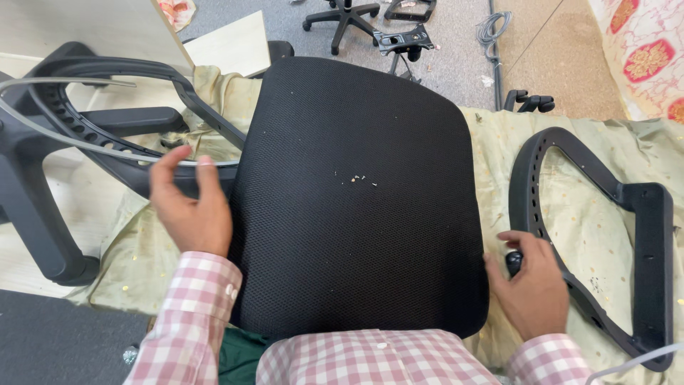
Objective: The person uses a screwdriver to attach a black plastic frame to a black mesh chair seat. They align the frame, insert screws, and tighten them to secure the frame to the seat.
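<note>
A black mesh chair seat cushion (356, 192) lies flat on a pale green cloth (591, 221) in front of me, with a few small light specks at its middle. My left hand (187, 207) hovers at the cushion's left edge, fingers spread, holding nothing. My right hand (531, 281) rests at the cushion's lower right corner, fingers curled around a small black knob (514, 262). Pink checked sleeves cover both my arms.
A black plastic chair-back frame (605, 235) lies on the cloth at right. Another black frame with armrest (107, 121) sits at left by a light wooden board (92, 28). On the grey floor behind are a chair wheel base (342, 18) and a metal seat plate (402, 39).
</note>
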